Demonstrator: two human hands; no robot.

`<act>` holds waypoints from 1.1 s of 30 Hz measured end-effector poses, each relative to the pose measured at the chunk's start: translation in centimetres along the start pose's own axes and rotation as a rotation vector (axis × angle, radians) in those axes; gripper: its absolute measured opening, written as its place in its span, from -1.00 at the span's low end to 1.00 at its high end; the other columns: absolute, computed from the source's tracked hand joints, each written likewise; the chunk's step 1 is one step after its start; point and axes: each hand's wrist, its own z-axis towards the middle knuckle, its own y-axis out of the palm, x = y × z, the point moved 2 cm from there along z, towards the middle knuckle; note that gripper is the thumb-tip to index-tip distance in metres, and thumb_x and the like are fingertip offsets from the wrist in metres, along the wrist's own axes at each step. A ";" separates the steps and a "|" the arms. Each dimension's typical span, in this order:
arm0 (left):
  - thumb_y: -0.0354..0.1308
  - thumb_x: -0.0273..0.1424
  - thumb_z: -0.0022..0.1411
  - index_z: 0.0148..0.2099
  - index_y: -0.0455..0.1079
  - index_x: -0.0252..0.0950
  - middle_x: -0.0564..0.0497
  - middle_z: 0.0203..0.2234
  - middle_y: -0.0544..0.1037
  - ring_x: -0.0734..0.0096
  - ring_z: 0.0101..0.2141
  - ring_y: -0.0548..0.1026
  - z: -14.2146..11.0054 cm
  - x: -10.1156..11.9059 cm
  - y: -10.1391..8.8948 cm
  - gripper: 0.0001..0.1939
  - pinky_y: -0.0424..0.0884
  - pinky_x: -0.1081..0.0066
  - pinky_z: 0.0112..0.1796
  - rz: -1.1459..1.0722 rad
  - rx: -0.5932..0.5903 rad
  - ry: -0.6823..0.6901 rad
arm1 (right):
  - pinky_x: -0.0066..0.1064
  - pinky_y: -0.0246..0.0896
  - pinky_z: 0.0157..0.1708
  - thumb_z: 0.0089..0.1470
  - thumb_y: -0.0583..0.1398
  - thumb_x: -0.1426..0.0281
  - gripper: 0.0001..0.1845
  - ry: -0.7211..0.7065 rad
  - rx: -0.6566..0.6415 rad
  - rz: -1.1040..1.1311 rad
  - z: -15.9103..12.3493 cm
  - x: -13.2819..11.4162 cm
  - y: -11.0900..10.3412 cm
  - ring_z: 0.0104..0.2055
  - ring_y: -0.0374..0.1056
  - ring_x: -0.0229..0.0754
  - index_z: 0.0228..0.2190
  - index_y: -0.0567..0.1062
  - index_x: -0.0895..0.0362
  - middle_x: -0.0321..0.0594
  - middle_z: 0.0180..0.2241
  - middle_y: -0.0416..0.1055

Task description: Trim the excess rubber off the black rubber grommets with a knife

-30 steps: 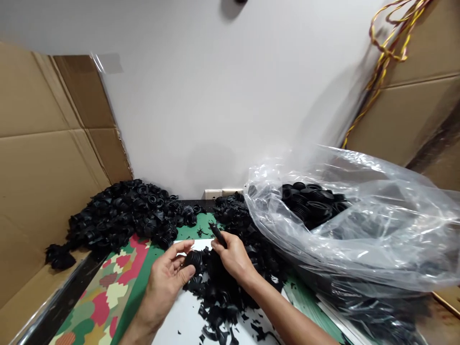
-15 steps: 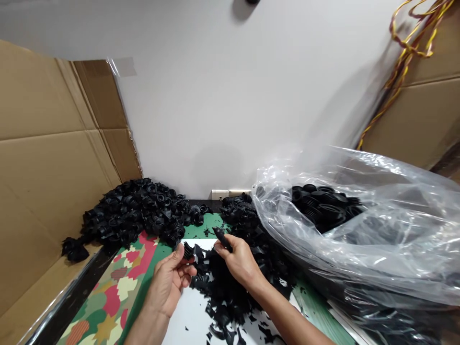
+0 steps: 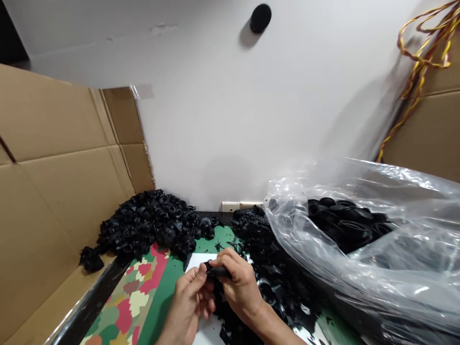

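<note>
Between the thumb and fingers of my left hand (image 3: pixel 189 302) is a small black ribbed rubber boot (image 3: pixel 208 265), mostly hidden by the fingertips. My right hand (image 3: pixel 240 285) is closed around a short, dark, pointed hand tool (image 3: pixel 220 272); its exact kind cannot be made out. The tool's tip meets the boot, and both hands are nearly touching. Under them, black rubber scraps (image 3: pixel 268 275) cover much of a white sheet (image 3: pixel 208 330). To the left lies a heap of untrimmed-looking ribbed black rubber boots (image 3: pixel 151 225) with ragged edges.
On the right a large clear plastic bag (image 3: pixel 413 258) holds smooth black ribbed rubber parts (image 3: pixel 347 220). A cardboard box wall (image 3: pixel 64 158) stands at the left. Behind is a pale wall (image 3: pixel 215 120); yellow-and-brown twisted wires (image 3: pixel 409 96) hang at the right. A patterned board (image 3: pixel 132 297) lies at front left.
My hands have come together, bringing the tool from apart onto the boot. The view has tilted up slightly, so the surroundings sit lower and farther right.
</note>
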 end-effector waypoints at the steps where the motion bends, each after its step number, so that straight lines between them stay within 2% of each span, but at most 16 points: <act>1: 0.39 -0.08 -0.26 -0.52 0.31 -0.35 0.10 -0.76 0.39 0.57 -0.79 0.33 0.0 0.1 0.0 -0.53 0.07 0.63 -0.79 0.054 -0.002 0.056 | -0.52 0.15 -0.56 0.01 0.08 0.55 -0.79 0.058 0.012 0.002 0.0 0.1 -0.1 -0.55 0.26 -0.27 -0.58 0.41 0.13 -0.29 -0.56 0.28; 5: 0.41 -0.16 -0.24 -0.31 0.37 -0.31 0.08 -0.62 0.50 0.53 -0.71 0.36 0.0 0.4 -0.2 -0.52 0.15 0.58 -0.73 0.208 0.038 0.254 | -0.49 0.09 -0.59 -0.04 0.11 0.52 -0.77 0.350 -0.016 0.026 -0.1 0.1 -0.3 -0.57 0.21 -0.26 -0.67 0.29 0.11 -0.32 -0.62 0.24; 9: 0.35 -0.23 -0.13 -0.35 0.46 -0.34 0.04 -0.60 0.52 0.46 -0.60 0.41 -0.2 0.5 -0.4 -0.68 0.28 0.52 -0.59 0.393 -0.012 0.328 | -0.45 0.14 -0.46 -0.10 0.10 0.55 -0.86 0.355 -0.095 0.050 0.3 -0.2 -0.5 -0.46 0.28 -0.20 -0.61 0.36 0.12 -0.26 -0.52 0.31; 14: 0.25 -0.30 -0.03 -0.30 0.49 -0.30 0.00 -0.51 0.56 0.33 -0.49 0.46 -0.6 1.0 -0.4 -0.78 0.36 0.43 -0.45 0.629 -0.029 0.427 | -0.48 0.01 -0.54 -0.15 0.07 0.57 -0.78 0.342 -0.054 -0.056 0.5 -0.6 -0.5 -0.54 0.16 -0.26 -0.69 0.18 0.10 -0.34 -0.58 0.17; 18: 0.16 -0.37 0.04 -0.43 0.46 -0.24 0.03 -0.55 0.51 0.34 -0.50 0.42 -1.3 1.6 0.3 -0.92 0.33 0.43 -0.45 0.846 -0.053 0.612 | -0.48 0.00 -0.54 -0.13 0.06 0.59 -0.75 0.474 -0.107 -0.146 0.6 -0.2 -0.3 -0.53 0.16 -0.26 -0.68 0.14 0.09 -0.34 -0.58 0.19; 20: 0.16 -0.40 0.05 -0.46 0.44 -0.24 0.06 -0.59 0.47 0.38 -0.53 0.40 -1.9 1.6 0.8 -0.92 0.31 0.45 -0.47 0.884 -0.162 0.648 | -0.47 0.00 -0.52 -0.11 0.07 0.59 -0.76 0.555 -0.112 -0.210 1.1 0.7 -0.7 -0.53 0.18 -0.25 -0.67 0.17 0.09 -0.32 -0.58 0.23; 22: 0.19 -0.42 0.03 -0.47 0.45 -0.25 0.06 -0.60 0.45 0.41 -0.53 0.40 -2.3 1.4 1.3 -0.93 0.31 0.47 -0.48 0.840 -0.342 0.612 | -0.44 0.00 -0.50 -0.07 0.07 0.57 -0.78 0.627 -0.052 -0.303 1.8 1.9 -1.8 -0.52 0.19 -0.22 -0.64 0.21 0.09 -0.30 -0.59 0.26; 23: 0.22 -0.41 0.00 -0.48 0.46 -0.26 0.07 -0.61 0.44 0.42 -0.54 0.40 -2.4 1.3 1.5 -0.94 0.31 0.47 -0.49 0.782 -0.405 0.578 | -0.43 -0.01 -0.50 -0.04 0.06 0.55 -0.79 0.650 -0.029 -0.326 2.1 2.5 -2.4 -0.53 0.19 -0.21 -0.63 0.23 0.09 -0.28 -0.59 0.26; 24: 0.25 -0.40 -0.02 -0.48 0.47 -0.27 0.07 -0.62 0.43 0.42 -0.55 0.39 -2.4 1.3 1.5 -0.94 0.32 0.47 -0.49 0.709 -0.421 0.533 | -0.42 -0.02 -0.50 -0.02 0.06 0.53 -0.80 0.660 -0.018 -0.342 2.3 3.0 -3.0 -0.52 0.19 -0.20 -0.62 0.25 0.10 -0.26 -0.57 0.28; 25: 0.27 -0.38 -0.03 -0.43 0.49 -0.28 0.08 -0.63 0.42 0.44 -0.57 0.39 -2.2 1.3 1.5 -0.92 0.33 0.48 -0.52 0.620 -0.368 0.461 | -0.42 -0.03 -0.50 0.00 0.08 0.50 -0.82 0.660 -0.021 -0.348 2.4 3.4 -3.5 -0.51 0.19 -0.19 -0.60 0.28 0.10 -0.25 -0.56 0.29; 28: 0.34 -0.33 -0.14 -0.26 0.51 -0.30 0.08 -0.61 0.47 0.47 -0.62 0.40 -1.4 1.3 1.2 -0.69 0.37 0.48 -0.56 0.398 -0.230 0.287 | -0.43 -0.01 -0.51 -0.01 0.11 0.46 -0.83 0.634 -0.090 -0.311 2.2 3.8 -4.5 -0.52 0.21 -0.20 -0.60 0.34 0.11 -0.29 -0.57 0.31; 31: 0.39 -0.34 -0.23 -0.28 0.52 -0.32 0.06 -0.59 0.51 0.47 -0.62 0.41 -0.9 1.4 1.1 -0.64 0.39 0.47 -0.57 0.292 -0.172 0.229 | -0.45 0.10 -0.45 0.02 0.11 0.43 -0.81 0.577 -0.156 -0.205 1.4 3.1 -4.8 -0.46 0.29 -0.20 -0.58 0.42 0.13 -0.29 -0.54 0.37; 33: 0.40 -0.34 -0.24 -0.29 0.53 -0.32 0.06 -0.60 0.51 0.47 -0.63 0.41 -0.9 1.4 1.1 -0.64 0.39 0.47 -0.58 0.265 -0.148 0.225 | -0.42 0.17 -0.37 0.02 0.11 0.43 -0.83 0.526 -0.144 -0.099 1.1 2.3 -5.1 -0.39 0.33 -0.18 -0.49 0.49 0.14 -0.25 -0.45 0.41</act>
